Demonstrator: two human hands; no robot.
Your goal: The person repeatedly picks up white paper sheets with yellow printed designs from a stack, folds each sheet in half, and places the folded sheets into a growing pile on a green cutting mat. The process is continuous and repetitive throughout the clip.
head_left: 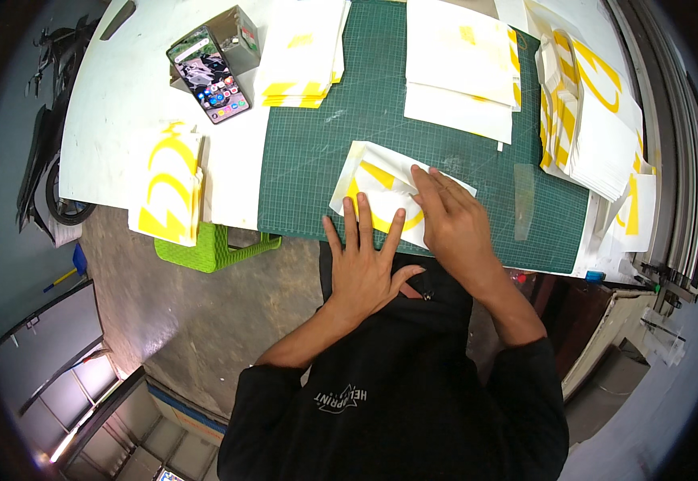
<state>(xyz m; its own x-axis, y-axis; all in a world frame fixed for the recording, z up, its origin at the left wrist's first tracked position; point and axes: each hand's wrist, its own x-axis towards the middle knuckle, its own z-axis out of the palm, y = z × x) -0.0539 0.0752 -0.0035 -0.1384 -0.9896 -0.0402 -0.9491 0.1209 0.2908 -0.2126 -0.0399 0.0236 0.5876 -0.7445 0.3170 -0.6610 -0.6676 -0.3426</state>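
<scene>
A folded white paper piece point(375, 186) with a bold yellow print lies at a slant on the green cutting mat point(309, 168), near its front edge. My left hand point(363, 268) rests with its fingers spread over the lower left part of the paper. On the paper's right part is my right hand point(455, 224), its fingers bent and held together at a raised fold. Its palm side and the paper under it are hidden.
Stacks of similar paper stand around: one at the left edge point(169, 188), one behind the mat's left side point(301, 48), one at the back right point(461, 56), and bundles point(593, 112) at far right. A phone point(209, 76) leans on a box point(241, 40). A green stool point(217, 247) is below the table.
</scene>
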